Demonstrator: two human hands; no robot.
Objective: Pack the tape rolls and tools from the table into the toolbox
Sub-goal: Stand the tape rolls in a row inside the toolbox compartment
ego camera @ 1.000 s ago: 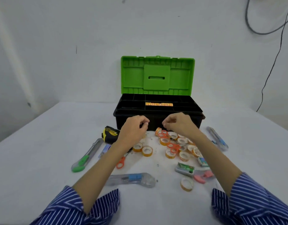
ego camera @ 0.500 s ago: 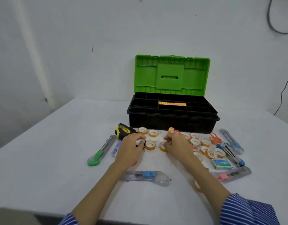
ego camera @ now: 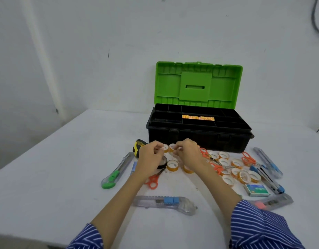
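The black toolbox (ego camera: 200,139) stands open on the white table, its green lid (ego camera: 198,85) upright, with a row of orange tape rolls (ego camera: 198,117) in its tray. My left hand (ego camera: 151,159) pinches a small orange tape roll (ego camera: 165,147) in front of the box. My right hand (ego camera: 188,154) pinches another small tape roll (ego camera: 172,147) beside it. Loose tape rolls (ego camera: 236,170) lie to the right, one tape roll (ego camera: 172,165) between my wrists. A black tape roll (ego camera: 162,162) sits under my left hand.
Around my hands lie a yellow-black tape measure (ego camera: 138,145), a green utility knife (ego camera: 115,172), a clear knife with a blue slider (ego camera: 166,203), orange scissors (ego camera: 153,180), more scissors (ego camera: 248,159), blue knives (ego camera: 268,163), a staple box (ego camera: 256,189) and a pink-slider knife (ego camera: 270,203).
The view shifted left and back. My hands dropped from the toolbox edge to the rolls on the table, then rose a little, each pinching a roll.
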